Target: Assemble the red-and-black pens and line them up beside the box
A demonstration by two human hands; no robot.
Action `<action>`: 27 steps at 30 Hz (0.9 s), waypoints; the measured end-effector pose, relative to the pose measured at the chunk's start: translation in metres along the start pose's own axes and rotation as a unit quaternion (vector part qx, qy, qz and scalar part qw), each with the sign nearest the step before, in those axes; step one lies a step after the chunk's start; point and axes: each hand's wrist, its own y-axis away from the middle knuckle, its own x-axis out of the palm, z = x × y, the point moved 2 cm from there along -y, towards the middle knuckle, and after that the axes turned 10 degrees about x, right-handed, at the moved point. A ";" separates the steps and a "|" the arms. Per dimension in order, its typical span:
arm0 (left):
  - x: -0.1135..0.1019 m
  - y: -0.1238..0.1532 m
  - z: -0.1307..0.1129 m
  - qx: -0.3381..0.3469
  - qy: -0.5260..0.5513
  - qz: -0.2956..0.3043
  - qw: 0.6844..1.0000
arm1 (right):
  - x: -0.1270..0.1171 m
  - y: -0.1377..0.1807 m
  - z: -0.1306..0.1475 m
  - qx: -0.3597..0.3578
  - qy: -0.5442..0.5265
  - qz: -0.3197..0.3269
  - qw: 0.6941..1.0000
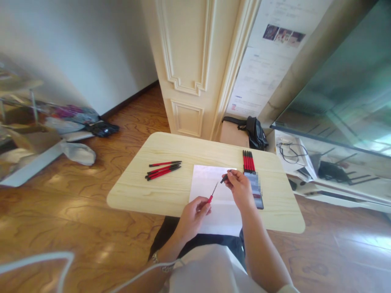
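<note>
My left hand (194,211) is closed on the red end of a thin pen refill (213,192) whose tip points up and to the right. My right hand (240,185) pinches a small black pen part (224,178) just beyond that tip. Both hands hover over a white sheet of paper (207,179) on the light wooden table (146,191). Several red-and-black pens (163,169) lie loose on the table's left half. A tidy row of red-and-black pens (248,161) lies at the far right, above a dark flat pack (258,195).
The table is small with rounded corners, and wooden floor surrounds it. A cream panelled door stands behind it. A black bag (255,132) on a box sits at the back right. A low glass shelf with cables (290,150) is on the right. Bags and clutter (76,122) lie on the floor at left.
</note>
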 end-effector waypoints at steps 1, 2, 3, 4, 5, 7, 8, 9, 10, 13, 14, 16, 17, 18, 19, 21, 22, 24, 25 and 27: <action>0.002 -0.001 0.000 0.001 -0.001 0.004 1.000 | -0.001 0.002 0.003 -0.003 -0.022 -0.006 1.000; 0.004 -0.001 0.001 0.001 -0.004 0.008 1.000 | -0.002 0.004 0.006 -0.005 -0.036 -0.010 0.999; 0.006 -0.001 0.001 0.001 -0.006 0.012 1.000 | -0.002 0.006 0.008 -0.006 -0.043 -0.010 0.999; 0.007 -0.001 0.001 0.003 -0.010 0.015 1.000 | -0.001 0.007 0.010 -0.006 -0.048 -0.008 0.999; 0.007 -0.002 0.001 0.004 -0.013 0.018 1.000 | -0.001 0.008 0.011 -0.006 -0.050 -0.004 0.999; 0.007 -0.001 0.000 0.006 -0.019 0.019 1.000 | 0.001 0.009 0.013 -0.005 -0.051 0.007 0.999; 0.007 -0.001 0.000 0.007 -0.022 0.017 1.000 | 0.002 0.009 0.013 -0.005 -0.049 0.013 0.999; 0.006 -0.001 -0.001 0.008 -0.024 0.014 1.000 | 0.003 0.010 0.013 -0.004 -0.046 0.017 0.999; 0.006 0.000 -0.001 0.008 -0.025 0.013 1.000 | 0.004 0.010 0.013 -0.004 -0.042 0.021 0.999; 0.005 0.001 -0.003 0.006 -0.023 0.007 1.000 | 0.005 0.010 0.013 -0.008 -0.029 0.022 0.999; 0.005 0.001 -0.004 0.005 -0.022 0.006 1.000 | 0.005 0.010 0.013 -0.010 -0.027 0.020 0.999; 0.005 0.001 -0.005 0.006 -0.022 0.008 1.000 | 0.005 0.009 0.013 -0.015 -0.020 0.013 1.000; 0.005 0.001 -0.006 0.006 -0.023 0.009 1.000 | 0.004 0.009 0.013 -0.016 -0.015 0.011 1.000; 0.005 0.001 -0.006 0.007 -0.024 0.011 1.000 | 0.004 0.009 0.013 -0.016 -0.009 0.009 1.000; 0.006 0.001 -0.007 0.007 -0.025 0.011 1.000 | 0.004 0.009 0.013 -0.015 -0.003 0.009 1.000; 0.006 0.001 -0.009 0.006 -0.026 0.011 1.000 | 0.003 0.009 0.014 -0.016 0.009 0.014 1.000; 0.006 0.001 -0.009 0.006 -0.026 0.012 1.000 | 0.003 0.009 0.014 -0.017 0.013 0.018 1.000; 0.005 0.001 -0.010 0.009 -0.031 0.013 0.999 | 0.002 0.009 0.015 -0.021 0.018 0.022 0.999; 0.005 0.001 -0.011 0.011 -0.034 0.015 0.999 | 0.001 0.009 0.015 -0.023 0.020 0.022 0.999; 0.005 0.000 -0.011 0.017 -0.040 0.018 0.999 | -0.001 0.009 0.015 -0.026 0.021 0.020 0.999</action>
